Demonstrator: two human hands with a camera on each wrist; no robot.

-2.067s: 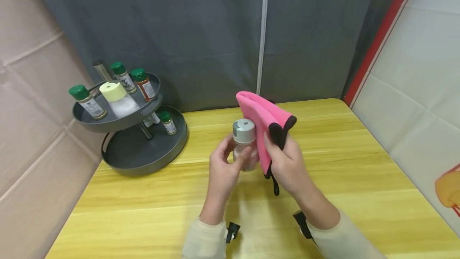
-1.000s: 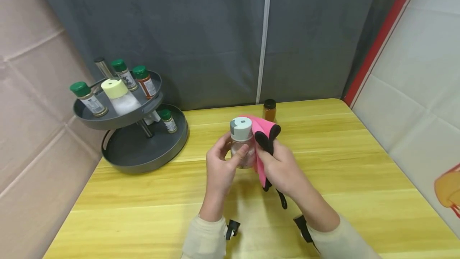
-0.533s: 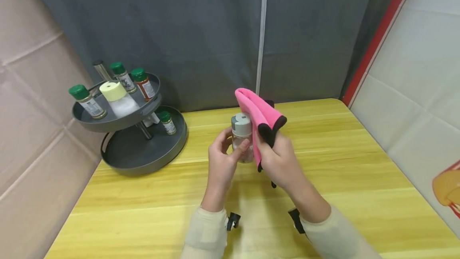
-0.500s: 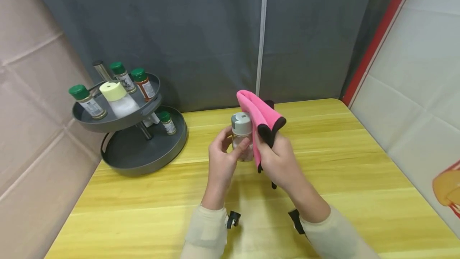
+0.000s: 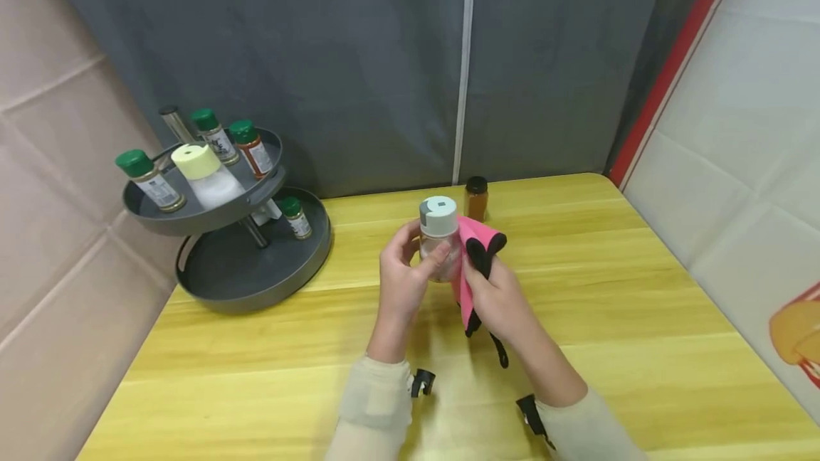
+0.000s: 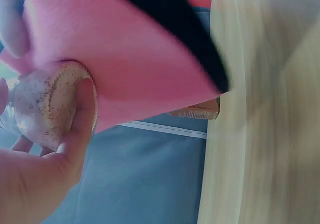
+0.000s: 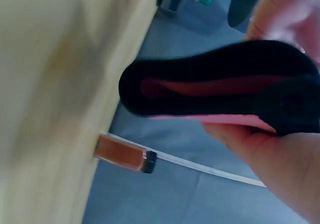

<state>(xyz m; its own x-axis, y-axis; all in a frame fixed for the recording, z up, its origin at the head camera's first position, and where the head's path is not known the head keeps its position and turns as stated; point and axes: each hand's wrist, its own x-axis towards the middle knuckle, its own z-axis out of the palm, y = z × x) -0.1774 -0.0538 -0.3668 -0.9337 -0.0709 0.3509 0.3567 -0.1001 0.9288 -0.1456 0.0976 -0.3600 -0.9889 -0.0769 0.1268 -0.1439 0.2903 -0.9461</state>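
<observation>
My left hand (image 5: 402,276) grips a clear seasoning shaker (image 5: 442,251) with a pale grey cap, held upright above the table. Specks of seasoning cling inside its glass in the left wrist view, where my thumb (image 6: 82,119) lies across the base end. A folded pink cloth (image 5: 470,294) with black edging is pinched in my right hand (image 5: 502,301) and pressed against the shaker's right side. The cloth's black loop dangles below that hand. In the right wrist view the cloth's dark folded edge (image 7: 200,66) hides most of the shaker.
A two-tier grey turntable rack (image 5: 256,297) stands at the left, carrying several green-capped spice jars (image 5: 156,187) and a yellow-capped shaker (image 5: 211,180). Behind the hands, near the grey curtain (image 5: 359,91), stands a black-capped brown jar (image 5: 476,201) on the wooden table (image 5: 608,269).
My right hand has drawn the cloth downward along the shaker, after up and down strokes in the earlier frames. The brown jar behind shows again. The left hand keeps its grip.
</observation>
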